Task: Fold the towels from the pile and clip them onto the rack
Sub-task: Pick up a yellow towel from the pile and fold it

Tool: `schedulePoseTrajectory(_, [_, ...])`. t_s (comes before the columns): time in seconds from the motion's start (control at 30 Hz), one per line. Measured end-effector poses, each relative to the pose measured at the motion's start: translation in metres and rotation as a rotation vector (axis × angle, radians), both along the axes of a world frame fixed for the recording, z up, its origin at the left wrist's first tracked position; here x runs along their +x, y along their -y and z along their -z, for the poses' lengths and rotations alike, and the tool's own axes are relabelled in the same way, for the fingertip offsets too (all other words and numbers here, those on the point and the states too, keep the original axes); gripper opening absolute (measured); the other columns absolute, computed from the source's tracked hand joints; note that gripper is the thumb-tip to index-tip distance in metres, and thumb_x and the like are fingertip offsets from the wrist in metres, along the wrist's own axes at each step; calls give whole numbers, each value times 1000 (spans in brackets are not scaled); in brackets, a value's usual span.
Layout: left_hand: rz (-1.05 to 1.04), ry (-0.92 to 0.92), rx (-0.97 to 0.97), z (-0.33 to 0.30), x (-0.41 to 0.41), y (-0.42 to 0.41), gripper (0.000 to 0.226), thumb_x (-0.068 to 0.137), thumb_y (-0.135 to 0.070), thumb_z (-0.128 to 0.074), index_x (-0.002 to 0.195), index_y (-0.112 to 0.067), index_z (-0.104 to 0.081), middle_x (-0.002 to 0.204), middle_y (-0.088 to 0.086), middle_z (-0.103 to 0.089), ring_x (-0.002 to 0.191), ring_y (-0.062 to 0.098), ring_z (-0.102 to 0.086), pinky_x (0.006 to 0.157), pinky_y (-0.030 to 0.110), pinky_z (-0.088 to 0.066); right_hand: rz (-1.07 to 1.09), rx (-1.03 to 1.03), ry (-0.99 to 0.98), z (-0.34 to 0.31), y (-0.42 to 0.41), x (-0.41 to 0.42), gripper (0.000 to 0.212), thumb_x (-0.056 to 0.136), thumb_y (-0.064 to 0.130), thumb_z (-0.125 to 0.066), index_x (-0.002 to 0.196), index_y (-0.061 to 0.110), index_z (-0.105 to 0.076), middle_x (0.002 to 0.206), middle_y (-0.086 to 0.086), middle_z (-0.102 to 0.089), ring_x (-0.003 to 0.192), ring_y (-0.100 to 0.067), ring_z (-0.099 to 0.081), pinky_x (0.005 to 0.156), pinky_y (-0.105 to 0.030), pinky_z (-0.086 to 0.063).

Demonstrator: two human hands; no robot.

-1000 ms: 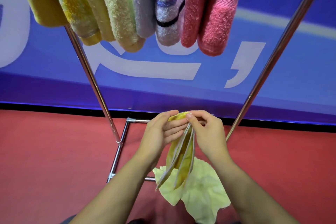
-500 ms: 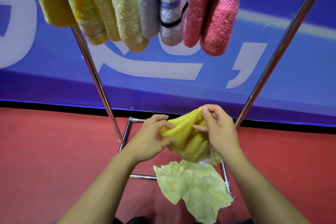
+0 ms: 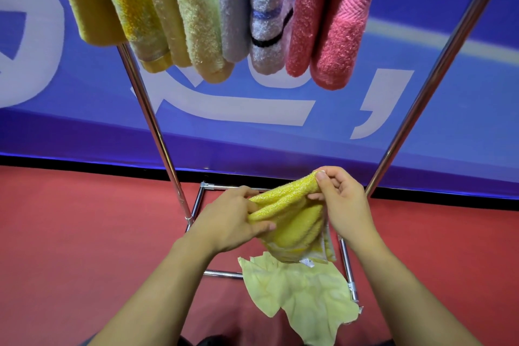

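Yellow towel (image 3: 292, 219) pinched by left hand (image 3: 233, 222) and right hand (image 3: 342, 205); edges should align before clipping.

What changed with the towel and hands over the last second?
The yellow towel, which hung edge-on in narrow vertical folds between both hands, is now bunched broadside. The right hand has risen slightly and pinches its top corner; the left hand has dropped lower and grips the left side. Neither let go. The pale cloth on the floor and the towels on the rack are unchanged.
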State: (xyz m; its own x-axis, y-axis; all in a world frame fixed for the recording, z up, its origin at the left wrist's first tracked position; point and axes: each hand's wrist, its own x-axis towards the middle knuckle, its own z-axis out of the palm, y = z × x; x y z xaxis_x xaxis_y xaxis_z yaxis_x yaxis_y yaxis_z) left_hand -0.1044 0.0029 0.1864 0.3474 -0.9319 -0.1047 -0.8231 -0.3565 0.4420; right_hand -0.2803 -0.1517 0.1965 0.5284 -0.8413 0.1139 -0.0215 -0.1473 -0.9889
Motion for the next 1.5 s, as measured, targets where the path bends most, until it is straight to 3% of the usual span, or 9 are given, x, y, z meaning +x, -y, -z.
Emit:
schedulePoseTrajectory(0.4, [35,90,-83,-7,2,-3,52,94,-70,-45,93,-30,-78,144,-22,-50,126,4,-52,95,37,-51,145,-18,-101,5,8,-6,14,105,22,-53,94,21,-62,88,0,-67,67,-7,-75,68,-19,-54])
schedulePoseTrajectory(0.53, [22,47,-244,-7,2,-4,65,83,-76,-41,72,-19,-70,106,-17,-64,82,2,-56,77,34,-52,149,20,-102,7,11,-5,12,105,22,-52,100,17,-62,89,0,-66,70,-11,-76,71,-23,-55])
schedulePoseTrajectory(0.63, [-6,9,-438,-10,1,-3,53,85,-67,-55,64,-19,-63,81,-13,-61,73,6,-59,71,36,-52,151,64,-62,7,12,-4,13,105,21,-53,103,15,-63,97,-8,-69,70,-14,-75,67,-16,-54])
schedulePoseTrajectory(0.83, [-70,76,-740,-16,-8,-4,45,93,-52,-65,65,-22,-46,71,-6,-55,65,15,-55,64,35,-47,122,127,33,6,11,-1,19,105,21,-54,110,6,-65,108,-21,-71,74,-12,-76,93,-46,-58])
schedulePoseTrajectory(0.93, [-99,99,-800,-20,-13,-5,40,93,-48,-66,67,-23,-48,66,-6,-50,61,10,-49,60,25,-41,120,143,69,4,9,0,23,105,21,-54,113,3,-64,103,-15,-73,75,-10,-75,95,-49,-56])
schedulePoseTrajectory(1.03, [-226,-79,-810,-22,-16,-5,35,86,-41,-79,71,-20,-56,59,-7,-49,55,2,-44,56,13,-34,120,152,93,3,8,1,25,105,21,-53,115,0,-64,100,-12,-73,76,-10,-75,94,-47,-56])
schedulePoseTrajectory(1.17, [-344,-505,-778,-24,-15,-2,31,79,-24,-87,101,-30,-67,62,-2,-60,55,8,-50,60,21,-46,143,167,135,5,11,1,22,106,18,-52,113,0,-63,98,-12,-69,74,-6,-73,88,-39,-57])
schedulePoseTrajectory(1.3, [-350,-525,-650,-21,-5,0,16,80,-21,-85,96,-22,-81,81,-7,-79,71,5,-68,76,23,-55,159,160,143,7,14,0,22,105,18,-53,114,0,-63,98,-12,-68,75,-5,-72,85,-32,-60])
schedulePoseTrajectory(1.5, [-354,-623,-682,-22,-3,2,5,84,-11,-81,86,-9,-78,81,13,-77,66,8,-63,68,17,-51,166,148,138,8,17,1,24,105,20,-55,114,1,-64,102,-13,-72,79,-10,-73,87,-30,-59])
